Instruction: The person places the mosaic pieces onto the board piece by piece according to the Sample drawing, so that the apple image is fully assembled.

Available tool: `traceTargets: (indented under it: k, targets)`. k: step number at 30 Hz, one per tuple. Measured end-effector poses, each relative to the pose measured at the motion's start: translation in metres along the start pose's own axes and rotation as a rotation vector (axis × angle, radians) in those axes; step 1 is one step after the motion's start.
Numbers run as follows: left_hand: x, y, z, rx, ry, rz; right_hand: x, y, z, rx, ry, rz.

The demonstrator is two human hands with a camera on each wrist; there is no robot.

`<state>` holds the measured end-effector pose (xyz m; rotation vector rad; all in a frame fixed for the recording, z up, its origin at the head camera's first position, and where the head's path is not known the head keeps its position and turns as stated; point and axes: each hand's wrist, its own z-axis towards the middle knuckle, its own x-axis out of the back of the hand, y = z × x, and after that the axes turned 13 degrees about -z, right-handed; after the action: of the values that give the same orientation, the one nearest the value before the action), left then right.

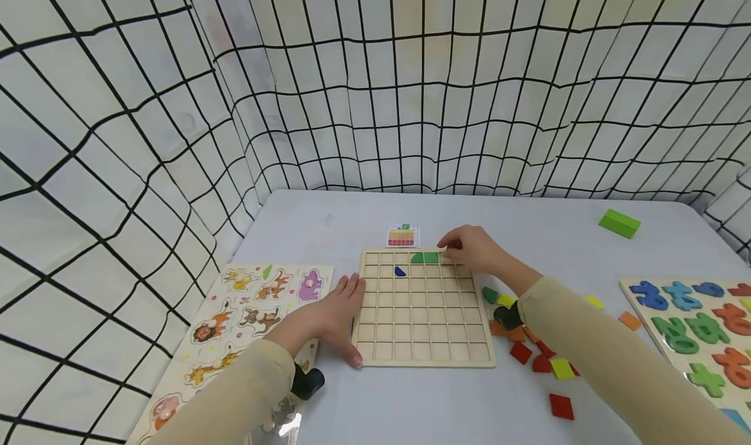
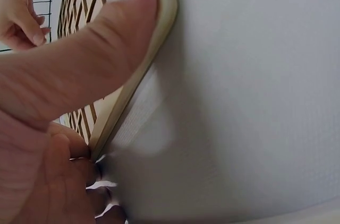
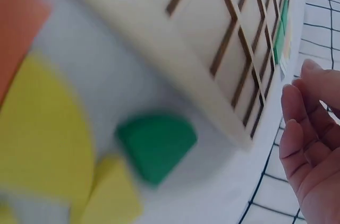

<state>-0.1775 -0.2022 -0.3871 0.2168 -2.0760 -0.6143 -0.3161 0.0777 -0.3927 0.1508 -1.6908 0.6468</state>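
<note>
A square wooden grid board lies flat on the table. My left hand rests against its left side, fingertips at the edge and thumb over the near-left corner. At the far-right corner is my right hand, fingers loosely bent, thumb tip close to the index finger. No piece shows between the right fingers in the right wrist view. Green pieces sit in the board's far row, one with a rounded side. A small blue piece lies one row nearer. Just beyond the board is a printed pattern card.
Loose red, orange, yellow and green pieces lie right of the board. An animal puzzle board is at left, a number puzzle board at right. A green block sits far right. Black netting surrounds the table.
</note>
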Motion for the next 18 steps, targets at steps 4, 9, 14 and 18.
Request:
traceTargets:
  k: [4,9,14,18]
  targets:
    - [0.001,0.001,-0.001,0.001,-0.002,-0.004,0.006,0.023,-0.018,0.015,-0.01,-0.015]
    - [0.002,0.002,-0.003,0.004,0.001,0.001,0.007,0.043,-0.042,0.002,-0.104,-0.022]
    - [0.001,0.003,-0.003,0.008,0.0,-0.001,0.003,0.046,-0.057,-0.013,-0.163,-0.012]
    - [0.0,0.005,-0.002,0.008,-0.003,-0.003,0.001,0.046,-0.061,0.001,-0.163,-0.031]
